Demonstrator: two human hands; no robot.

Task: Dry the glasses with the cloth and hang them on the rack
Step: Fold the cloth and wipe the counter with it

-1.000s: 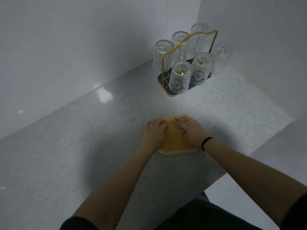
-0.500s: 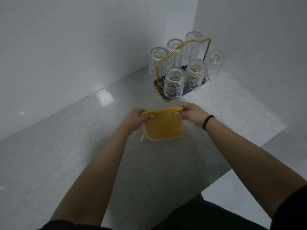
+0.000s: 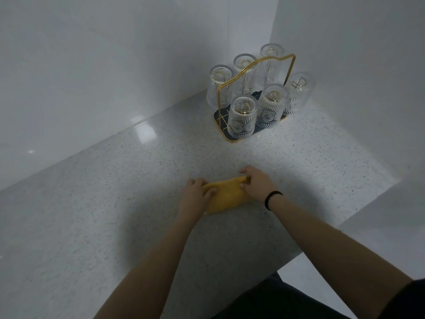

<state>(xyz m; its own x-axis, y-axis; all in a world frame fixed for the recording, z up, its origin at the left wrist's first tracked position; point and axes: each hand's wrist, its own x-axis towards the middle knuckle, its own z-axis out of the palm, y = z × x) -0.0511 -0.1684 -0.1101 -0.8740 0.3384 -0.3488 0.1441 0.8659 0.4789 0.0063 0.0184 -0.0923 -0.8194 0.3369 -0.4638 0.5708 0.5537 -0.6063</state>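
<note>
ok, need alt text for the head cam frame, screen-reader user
Two bare hands, left hand and right hand, pinch a folded yellow cloth lying on a speckled counter. In the far corner, six clear ribbed glasses hang upside down on a gold wire rack with a dark base tray. The right wrist wears a black band.

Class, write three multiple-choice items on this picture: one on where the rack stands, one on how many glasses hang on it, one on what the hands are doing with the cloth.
1. Where does the rack stand?
A. in the counter's far corner
B. at the near edge
C. on the floor

2. How many glasses are on it?
A. four
B. six
C. eight

3. The cloth is
A. hung on the rack
B. inside a glass
C. held by both hands on the counter

Key: 1 A, walls meet behind it; 2 B, six upturned glasses show; 3 C, left hand and right hand grip its ends.
</note>
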